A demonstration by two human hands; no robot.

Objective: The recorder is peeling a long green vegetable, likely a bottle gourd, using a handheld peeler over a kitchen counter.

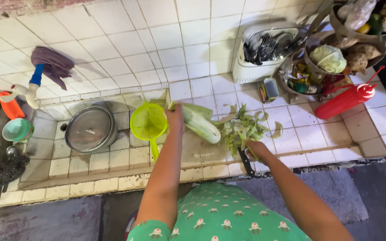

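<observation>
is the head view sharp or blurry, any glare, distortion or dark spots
Head view: wide-angle, tile lines bow toward the edges; even soft light with mild glare on the round steel lid; left hand on the pale green peeled gourd is fairly sharp; right hand and its black-handled knife are slightly soft; floor and lower corners fall dark.

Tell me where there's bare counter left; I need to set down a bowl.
Bare tiles lie right of the pile of green peelings, in front of the red squeeze bottle, and behind the peeled gourd, below the white cutlery basket. It is crowded around both hands, and the back right corner is packed with baskets of vegetables.
</observation>
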